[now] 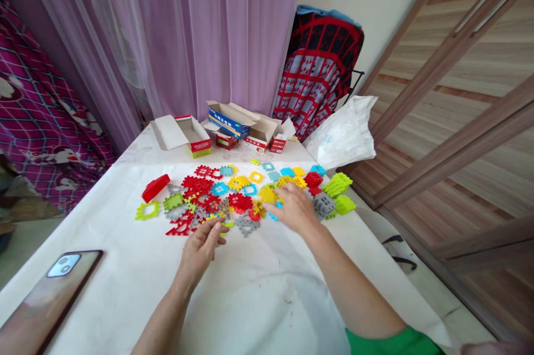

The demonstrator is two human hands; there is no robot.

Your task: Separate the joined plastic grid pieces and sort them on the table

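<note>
Several plastic interlocking building pieces lie in a spread pile across the white-covered table, in red, yellow, blue, grey and lime green. My right hand reaches into the right part of the pile, its thumb and fingers around a yellow interlocking piece. At the near edge of the pile is my left hand, its fingers loosely curled and apart, with nothing visible in its grasp. A lime green piece shows just behind those fingertips. Stacked lime green pieces and grey pieces sit right of my right hand.
Open cardboard boxes stand at the back, among them a red and green box and a blue box. A white plastic bag rests at the back right corner. A phone lies near left; a red piece sits left.
</note>
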